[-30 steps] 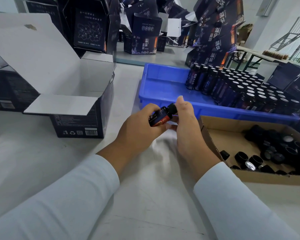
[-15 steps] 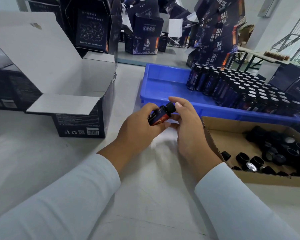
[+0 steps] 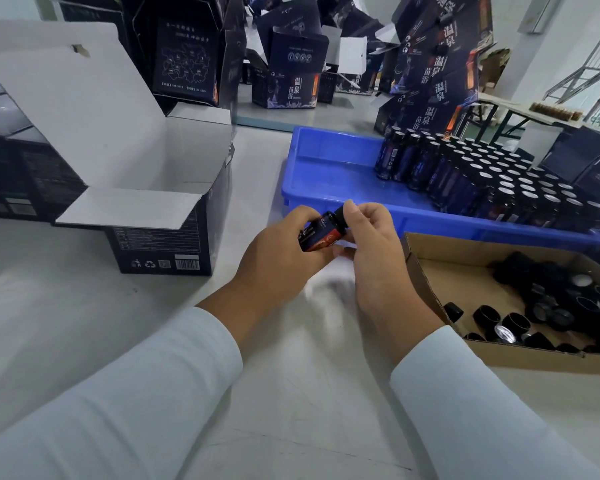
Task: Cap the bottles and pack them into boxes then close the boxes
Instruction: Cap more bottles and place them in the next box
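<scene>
My left hand (image 3: 278,254) grips a small dark bottle (image 3: 317,233) with an orange-red label, tilted up to the right above the white table. My right hand (image 3: 374,251) pinches the black cap (image 3: 340,213) on the bottle's neck with thumb and fingers. An open dark box (image 3: 160,199) with a white inside stands to the left, its lid raised and a front flap folded out. A blue tray (image 3: 333,168) behind my hands holds several uncapped dark bottles (image 3: 482,181) packed on its right side.
A shallow brown cardboard tray (image 3: 426,271) at the right holds several loose black caps (image 3: 541,299). Stacks of dark printed boxes (image 3: 437,74) stand at the back. More dark boxes (image 3: 11,174) sit at the far left. A metal frame (image 3: 589,74) is at the far right.
My right fingers have shifted round the cap, with the thumb now higher on it. The bottle stays in my left hand at about the same spot.
</scene>
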